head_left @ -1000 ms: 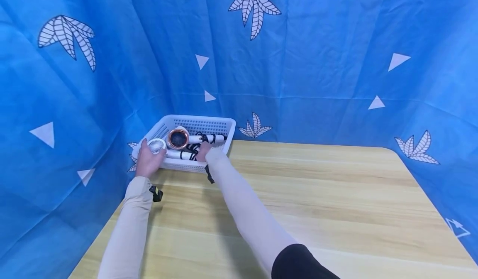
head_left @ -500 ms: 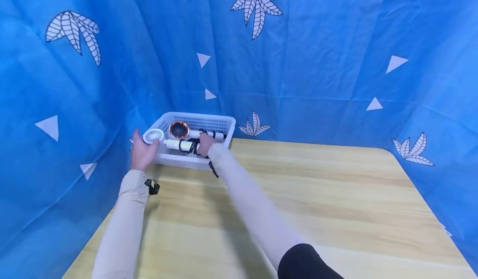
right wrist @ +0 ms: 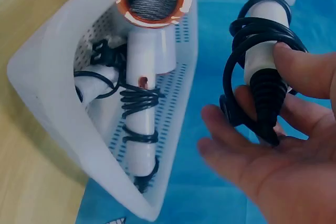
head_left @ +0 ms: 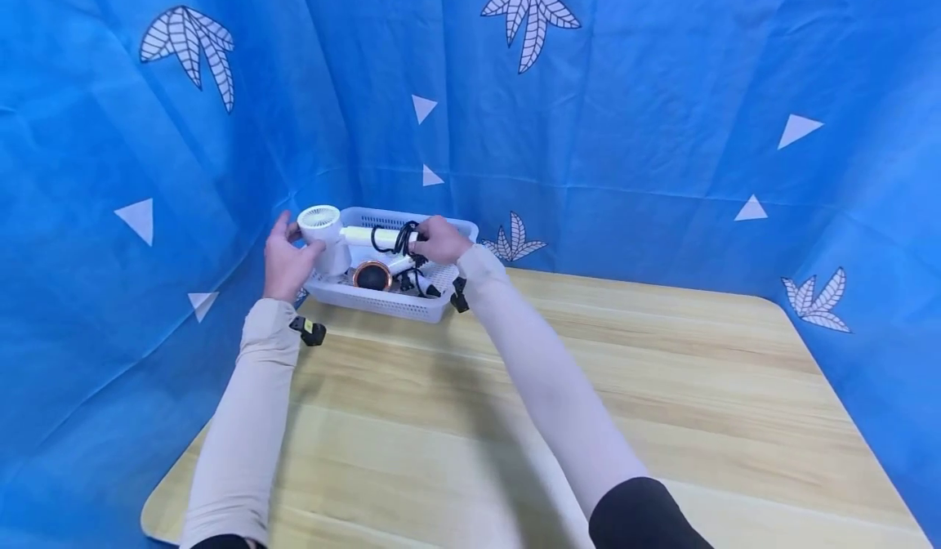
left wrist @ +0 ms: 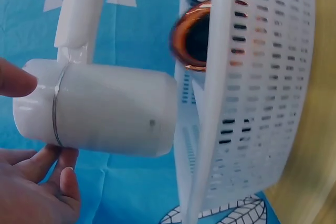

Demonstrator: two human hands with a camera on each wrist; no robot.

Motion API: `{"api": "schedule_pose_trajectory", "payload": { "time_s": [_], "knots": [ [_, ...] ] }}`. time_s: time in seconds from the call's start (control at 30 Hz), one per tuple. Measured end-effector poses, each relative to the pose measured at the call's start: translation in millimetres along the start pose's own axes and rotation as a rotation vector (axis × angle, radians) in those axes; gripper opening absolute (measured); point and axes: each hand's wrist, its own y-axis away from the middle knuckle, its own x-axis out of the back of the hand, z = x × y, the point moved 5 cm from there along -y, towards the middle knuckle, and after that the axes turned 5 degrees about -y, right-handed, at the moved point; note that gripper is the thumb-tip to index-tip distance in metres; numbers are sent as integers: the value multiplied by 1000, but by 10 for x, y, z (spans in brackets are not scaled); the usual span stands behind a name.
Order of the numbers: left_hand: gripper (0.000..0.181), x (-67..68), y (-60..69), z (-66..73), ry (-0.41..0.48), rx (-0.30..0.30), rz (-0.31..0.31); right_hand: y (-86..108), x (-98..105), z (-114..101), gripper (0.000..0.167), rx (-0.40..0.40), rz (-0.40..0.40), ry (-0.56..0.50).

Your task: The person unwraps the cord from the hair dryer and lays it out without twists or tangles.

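A bright blue fabric backdrop (head_left: 632, 100), printed with white leaves and triangles, fills the upper part and both sides of the head view, and a pale wood-grain tabletop (head_left: 684, 418) spreads across the bottom. Two arms in light sleeves (head_left: 235, 426) reach up from the lower edge towards a white perforated plastic basket (head_left: 367, 302), left of the frame's centre. Above the basket is a white plastic hair dryer (head_left: 334, 255), its round slotted grille turned upward at the left and its handle running rightward. The left hand (head_left: 285, 263) holds the grille end of its barrel, thumb on one side and fingers on the other; the right hand (head_left: 443, 241) grips the far end of the handle between thumb and fingers. Inside the basket, in the upper left of the right wrist view, lies a white hair dryer with a copper-coloured rim (right wrist: 140, 59), and left of its handle is another white handle (right wrist: 94, 85), partly hidden by the basket's rim. Black cord (right wrist: 262, 23) is looped around the held handle, and a small black wrist camera (head_left: 309, 331) sits at the left cuff.
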Motion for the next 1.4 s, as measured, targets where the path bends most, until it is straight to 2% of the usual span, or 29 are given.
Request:
{"api": "schedule_pose_trajectory", "payload": {
  "time_s": [0.2, 0.33, 0.5, 0.63, 0.7, 0.77, 0.97, 1.07, 1.2, 1.4],
  "knots": [
    [82, -123, 44, 73, 74, 6, -33, 185, 217, 113, 48, -41, 55, -122],
    [77, -229, 87, 119, 125, 7, -74, 360, 354, 214, 55, -58, 86, -164],
    [75, -432, 158, 199, 240, -33, -179, 561, 519, 402, 50, -85, 137, -237],
    [79, -607, 239, 279, 347, -46, -292, 750, 646, 544, 45, -90, 159, -293],
    [82, -687, 288, 319, 360, -52, -341, 843, 695, 609, 40, -81, 161, -321],
    [82, -762, 339, 364, 376, -66, -376, 929, 733, 678, 37, -73, 162, -386],
    [81, -985, 505, 505, 411, -108, -432, 1189, 803, 880, 37, -84, 171, -685],
    [81, -1108, 596, 549, 424, -91, -475, 1339, 844, 954, 39, -99, 164, -734],
    [82, -1277, 728, 593, 458, -36, -529, 1558, 911, 1027, 40, -119, 168, -756],
    [81, -1514, 918, 647, 466, 25, -576, 1882, 968, 1162, 44, -152, 186, -845]
  ]
}}
